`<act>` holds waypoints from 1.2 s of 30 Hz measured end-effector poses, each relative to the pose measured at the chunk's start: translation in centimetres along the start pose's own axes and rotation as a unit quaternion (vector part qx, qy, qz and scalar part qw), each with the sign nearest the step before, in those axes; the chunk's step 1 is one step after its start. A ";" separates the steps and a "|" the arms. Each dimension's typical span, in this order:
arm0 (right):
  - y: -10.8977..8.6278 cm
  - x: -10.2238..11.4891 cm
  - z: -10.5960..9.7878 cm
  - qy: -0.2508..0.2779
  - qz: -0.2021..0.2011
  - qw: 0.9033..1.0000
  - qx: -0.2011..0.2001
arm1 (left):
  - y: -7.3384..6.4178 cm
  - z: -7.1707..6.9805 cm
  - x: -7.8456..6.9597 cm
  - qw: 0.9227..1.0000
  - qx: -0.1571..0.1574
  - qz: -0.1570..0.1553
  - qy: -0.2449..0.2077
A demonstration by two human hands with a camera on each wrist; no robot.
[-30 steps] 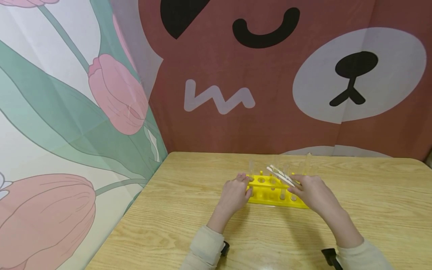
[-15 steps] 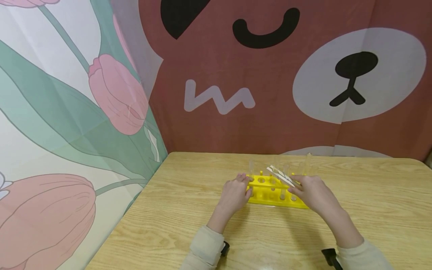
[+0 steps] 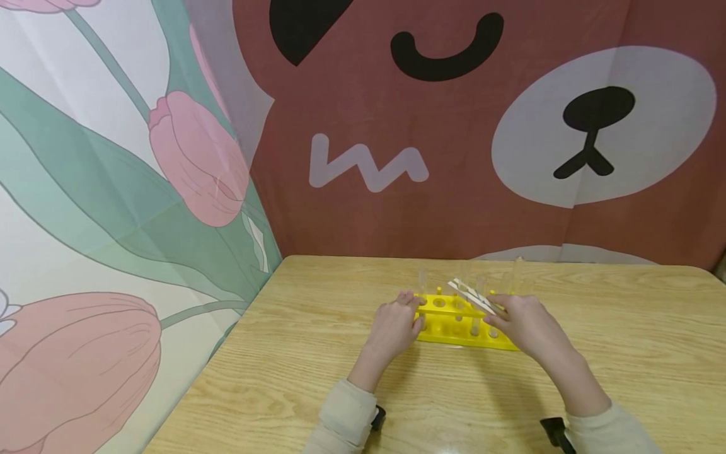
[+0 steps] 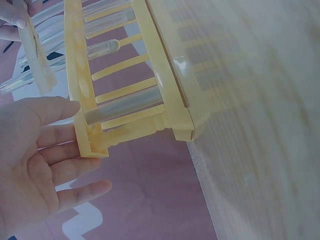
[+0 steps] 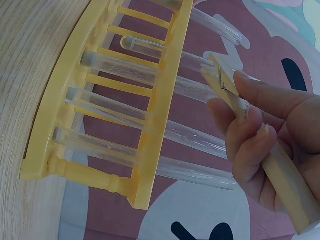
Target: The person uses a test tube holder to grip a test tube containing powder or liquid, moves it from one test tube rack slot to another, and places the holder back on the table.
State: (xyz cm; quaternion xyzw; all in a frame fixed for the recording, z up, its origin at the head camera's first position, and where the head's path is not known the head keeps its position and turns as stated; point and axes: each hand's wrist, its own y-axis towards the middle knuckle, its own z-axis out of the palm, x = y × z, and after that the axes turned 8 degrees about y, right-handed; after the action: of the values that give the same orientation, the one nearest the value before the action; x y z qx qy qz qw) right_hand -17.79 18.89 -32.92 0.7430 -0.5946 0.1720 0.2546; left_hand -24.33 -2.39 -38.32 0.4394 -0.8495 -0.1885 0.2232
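A yellow test tube rack (image 3: 448, 340) stands upright on the table, with several clear test tubes in it. My left hand (image 3: 394, 325) holds the left end of its top shelf, thumb and fingers on either side of the bar (image 4: 92, 150). In my right hand (image 3: 530, 325) is a wooden test tube clamp (image 5: 287, 185) with a metal spring, gripped by its handle and tilted over the rack. The clamp's tip is at the upper part of one test tube (image 5: 142, 46). That tube's rounded bottom hangs between the two shelves, higher than its neighbours (image 5: 105, 145).
The wooden table (image 3: 272, 378) runs back to a wall cloth (image 3: 351, 221) printed with a bear face. A flower-printed cloth (image 3: 198, 157) hangs at the left. Tube tops, one taller tube (image 3: 518, 274) among them, stick up behind my right hand.
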 end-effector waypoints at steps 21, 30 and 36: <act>0.1 0.1 -0.1 0.007 -0.006 1.000 0.003 | -0.1 0.2 0.0 1.000 -0.012 0.006 0.001; 0.0 -0.1 0.0 0.008 -0.007 1.000 0.001 | 0.0 0.1 0.0 1.000 -0.007 0.005 0.007; -0.1 -0.2 0.1 0.005 -0.016 1.000 -0.006 | 0.0 0.1 0.0 1.000 -0.009 0.007 0.009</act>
State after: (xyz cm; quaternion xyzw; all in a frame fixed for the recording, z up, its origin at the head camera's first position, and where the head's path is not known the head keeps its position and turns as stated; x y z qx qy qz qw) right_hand -17.77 18.99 -33.10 0.7499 -0.5823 0.1686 0.2647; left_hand -24.36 -2.39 -38.42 0.4329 -0.8488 -0.1909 0.2361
